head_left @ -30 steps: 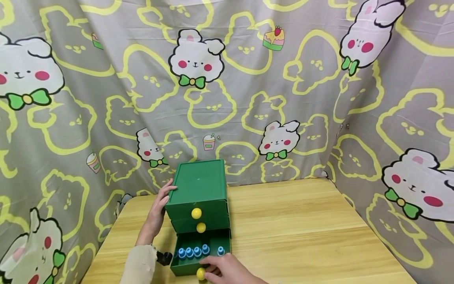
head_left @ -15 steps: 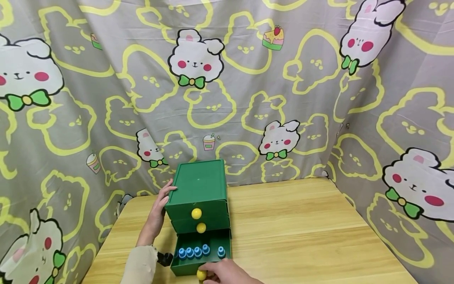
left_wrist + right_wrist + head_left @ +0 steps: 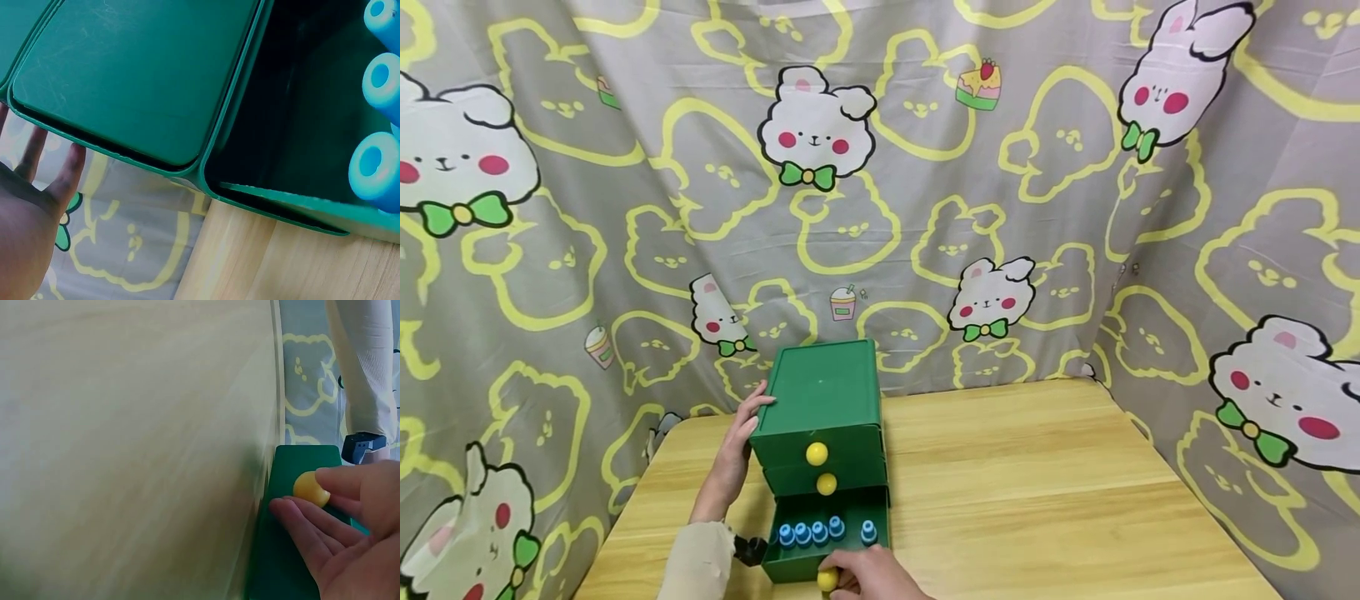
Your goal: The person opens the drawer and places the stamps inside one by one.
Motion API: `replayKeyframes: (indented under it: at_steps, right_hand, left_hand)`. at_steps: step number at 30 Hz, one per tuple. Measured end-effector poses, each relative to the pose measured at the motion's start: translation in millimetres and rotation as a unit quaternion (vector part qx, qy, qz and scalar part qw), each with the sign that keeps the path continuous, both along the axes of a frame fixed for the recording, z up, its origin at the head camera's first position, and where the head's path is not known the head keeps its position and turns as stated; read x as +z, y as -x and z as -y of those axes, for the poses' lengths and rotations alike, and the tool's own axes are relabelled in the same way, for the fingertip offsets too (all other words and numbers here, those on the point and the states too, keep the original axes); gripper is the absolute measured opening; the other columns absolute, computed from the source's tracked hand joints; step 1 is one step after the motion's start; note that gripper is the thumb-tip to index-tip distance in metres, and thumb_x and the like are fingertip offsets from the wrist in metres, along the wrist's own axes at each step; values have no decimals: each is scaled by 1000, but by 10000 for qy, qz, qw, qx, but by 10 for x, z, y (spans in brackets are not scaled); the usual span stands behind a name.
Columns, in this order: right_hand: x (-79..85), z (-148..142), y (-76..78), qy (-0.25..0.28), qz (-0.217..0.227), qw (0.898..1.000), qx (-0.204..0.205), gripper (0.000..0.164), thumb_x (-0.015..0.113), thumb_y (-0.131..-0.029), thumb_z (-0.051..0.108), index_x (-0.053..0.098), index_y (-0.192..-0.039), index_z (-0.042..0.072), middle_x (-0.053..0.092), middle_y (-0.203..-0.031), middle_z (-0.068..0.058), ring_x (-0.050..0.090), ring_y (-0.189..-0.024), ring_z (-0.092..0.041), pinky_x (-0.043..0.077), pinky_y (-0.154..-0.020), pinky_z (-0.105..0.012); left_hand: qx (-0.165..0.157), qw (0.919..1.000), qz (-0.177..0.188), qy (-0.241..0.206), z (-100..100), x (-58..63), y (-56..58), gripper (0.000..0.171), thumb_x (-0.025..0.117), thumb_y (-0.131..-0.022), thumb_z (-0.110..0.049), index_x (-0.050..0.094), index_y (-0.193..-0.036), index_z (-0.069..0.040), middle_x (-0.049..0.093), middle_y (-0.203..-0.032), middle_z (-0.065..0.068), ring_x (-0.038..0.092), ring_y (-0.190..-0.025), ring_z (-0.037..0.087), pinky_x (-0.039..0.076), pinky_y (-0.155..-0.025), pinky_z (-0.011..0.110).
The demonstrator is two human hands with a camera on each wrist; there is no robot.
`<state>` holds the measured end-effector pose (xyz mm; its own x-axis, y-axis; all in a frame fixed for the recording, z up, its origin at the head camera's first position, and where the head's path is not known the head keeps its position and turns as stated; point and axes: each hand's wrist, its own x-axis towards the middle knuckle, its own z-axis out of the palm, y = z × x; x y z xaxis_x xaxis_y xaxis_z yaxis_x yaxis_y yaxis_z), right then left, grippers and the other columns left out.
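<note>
A green drawer cabinet (image 3: 820, 387) stands on the table, its bottom drawer (image 3: 790, 571) pulled out. Against the cabinet's left side rests my left hand (image 3: 733, 458), fingers extended along the wall; in the left wrist view their fingertips (image 3: 76, 150) meet the cabinet's edge. My right hand (image 3: 876, 575) pinches the bottom drawer's round yellow knob (image 3: 309, 487) between thumb and fingers. Inside that drawer stand several blue peg-like pieces (image 3: 819, 533) with holed tops, grouped at the left, and a lone blue piece (image 3: 868, 532) at the right.
Two more yellow knobs (image 3: 817, 453) mark the upper drawers, both pushed in. The wood-grain table (image 3: 1037, 492) extends to the right of the cabinet. Behind and at the sides hangs a grey patterned curtain (image 3: 917, 200). A black wrist device (image 3: 749, 550) sits beside the drawer's left wall.
My right hand has shifted from the drawer's front edge down onto the knob and now pinches it. The left hand and the drawer look unchanged.
</note>
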<state>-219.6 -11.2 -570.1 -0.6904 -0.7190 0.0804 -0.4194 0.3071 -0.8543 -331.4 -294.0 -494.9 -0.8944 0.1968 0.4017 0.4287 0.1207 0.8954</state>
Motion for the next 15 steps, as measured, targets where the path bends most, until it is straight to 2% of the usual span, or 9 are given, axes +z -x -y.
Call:
replayKeyframes:
  at_steps: [8,15]
  right_hand:
    - [41,48,-31,97,250,9980,-576,22,74,-90,2,76,-108,13,71,-89,14,61,-75,6,54,-69,-17]
    - [75,102,-42,80,301,9939,-1055,16,78,-90,6,79,-103,15,71,-86,14,59,-70,3,52,-66,-17]
  left_hand:
    - [62,10000,8,15,-13,-14,-8,46,27,-112,-28,45,-148,-7,12,-174,-1,-4,-160,38,5,-115,77]
    - [45,10000,-2,18,-15,-11,-11,46,26,-112,-29,44,-148,-7,11,-175,-1,-4,-160,38,5,-115,77]
